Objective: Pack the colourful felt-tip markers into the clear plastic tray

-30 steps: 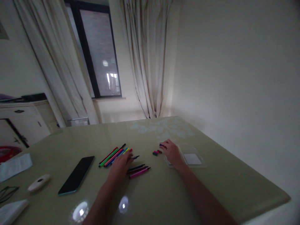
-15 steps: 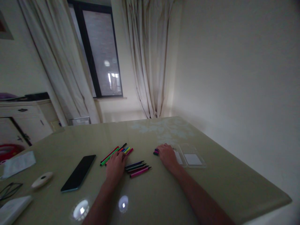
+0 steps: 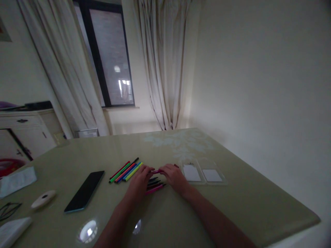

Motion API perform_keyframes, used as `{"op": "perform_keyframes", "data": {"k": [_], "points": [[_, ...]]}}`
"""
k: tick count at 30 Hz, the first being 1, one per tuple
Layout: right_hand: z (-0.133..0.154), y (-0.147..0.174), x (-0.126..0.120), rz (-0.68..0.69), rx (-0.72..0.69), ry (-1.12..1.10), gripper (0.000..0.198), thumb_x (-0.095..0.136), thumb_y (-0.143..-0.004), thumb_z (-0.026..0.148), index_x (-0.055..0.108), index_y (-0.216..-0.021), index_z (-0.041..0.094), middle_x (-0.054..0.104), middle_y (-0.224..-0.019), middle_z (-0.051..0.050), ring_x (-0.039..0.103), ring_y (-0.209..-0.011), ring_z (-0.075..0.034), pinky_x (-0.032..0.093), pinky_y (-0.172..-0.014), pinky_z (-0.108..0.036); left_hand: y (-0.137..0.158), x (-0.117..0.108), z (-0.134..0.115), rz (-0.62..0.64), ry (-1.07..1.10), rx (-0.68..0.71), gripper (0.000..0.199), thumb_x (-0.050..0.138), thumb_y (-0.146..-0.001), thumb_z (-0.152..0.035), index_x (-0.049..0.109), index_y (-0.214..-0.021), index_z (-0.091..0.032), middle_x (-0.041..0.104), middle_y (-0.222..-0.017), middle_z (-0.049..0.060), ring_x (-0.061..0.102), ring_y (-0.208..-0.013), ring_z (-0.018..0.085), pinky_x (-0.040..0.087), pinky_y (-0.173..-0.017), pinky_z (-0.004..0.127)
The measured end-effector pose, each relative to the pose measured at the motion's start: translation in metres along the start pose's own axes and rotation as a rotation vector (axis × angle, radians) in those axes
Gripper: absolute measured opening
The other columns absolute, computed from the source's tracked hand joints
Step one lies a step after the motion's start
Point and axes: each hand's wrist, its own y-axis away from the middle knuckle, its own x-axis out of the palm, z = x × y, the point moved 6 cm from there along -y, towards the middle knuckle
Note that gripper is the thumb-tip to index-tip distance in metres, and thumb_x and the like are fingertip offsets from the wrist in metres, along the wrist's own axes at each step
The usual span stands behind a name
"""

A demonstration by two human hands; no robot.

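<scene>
My left hand is closed on one end of a magenta marker pen, above the middle of the table. The other end meets the fingers of my right hand, also closed on it. Whether its cap is on is hidden by the fingers. Beneath and between my hands lie several dark markers and a pink marker, their narrow tips pointing right. Left of my left hand is a row of coloured markers, among them a green marker and a yellow marker. A small dark red piece shows beyond my right fingers.
An open clear plastic case with white inserts lies right of my right hand. On the left are a black phone, a pale oval object, a cable and a white box. A wall borders the table's right side.
My left hand has moved right from the coloured row with the magenta marker. My right hand has come left from beside the clear case to meet it, and both now grip the marker.
</scene>
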Motion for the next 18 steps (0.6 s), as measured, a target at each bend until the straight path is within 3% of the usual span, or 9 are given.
{"op": "perform_keyframes", "data": {"k": [4, 8, 11, 14, 18], "points": [[-0.016, 0.001, -0.013, -0.014, -0.055, -0.028, 0.023, 0.053, -0.103, 0.020, 0.075, -0.109, 0.022, 0.077, -0.100, -0.006, 0.070, -0.099, -0.018, 0.051, -0.090, -0.028, 0.001, 0.000, 0.011, 0.056, -0.011, -0.029, 0.032, 0.042, -0.102, -0.037, 0.071, -0.105, -0.024, 0.074, -0.105, 0.006, 0.068, -0.099, 0.023, 0.052, -0.091, 0.036], [-0.074, 0.008, -0.046, -0.193, 0.194, -0.015, 0.027, 0.051, -0.101, 0.019, 0.077, -0.108, 0.021, 0.078, -0.103, -0.008, 0.071, -0.098, -0.021, 0.053, -0.090, -0.033, 0.002, -0.027, 0.054, -0.092, -0.032, -0.220, 0.035, 0.041, -0.101, -0.041, 0.069, -0.110, -0.022, 0.076, -0.106, 0.007, 0.070, -0.100, 0.026, 0.054, -0.093, 0.041], [-0.098, 0.014, -0.054, -0.223, 0.305, 0.034, 0.027, 0.052, -0.100, 0.022, 0.078, -0.105, 0.021, 0.076, -0.101, -0.008, 0.071, -0.096, -0.021, 0.053, -0.090, -0.033, 0.001, -0.032, 0.066, -0.100, -0.073, -0.197, 0.034, 0.045, -0.099, -0.041, 0.072, -0.107, -0.023, 0.075, -0.106, 0.007, 0.070, -0.098, 0.025, 0.054, -0.092, 0.039], [-0.094, 0.015, -0.048, -0.188, 0.356, 0.114, 0.023, 0.056, -0.099, 0.023, 0.079, -0.100, 0.021, 0.073, -0.099, -0.008, 0.068, -0.094, -0.021, 0.051, -0.086, -0.031, 0.001, -0.019, 0.061, -0.003, -0.100, -0.134, 0.031, 0.049, -0.097, -0.037, 0.076, -0.102, -0.023, 0.072, -0.107, 0.008, 0.069, -0.100, 0.024, 0.052, -0.092, 0.037], [-0.076, 0.012, -0.040, -0.070, 0.395, 0.250, 0.017, 0.059, -0.097, 0.020, 0.076, -0.100, 0.020, 0.072, -0.100, -0.009, 0.065, -0.097, -0.023, 0.047, -0.086, -0.033, 0.003, -0.006, 0.054, 0.095, -0.103, -0.148, 0.030, 0.051, -0.097, -0.035, 0.078, -0.104, -0.022, 0.072, -0.106, 0.009, 0.068, -0.101, 0.024, 0.051, -0.091, 0.036]]}}
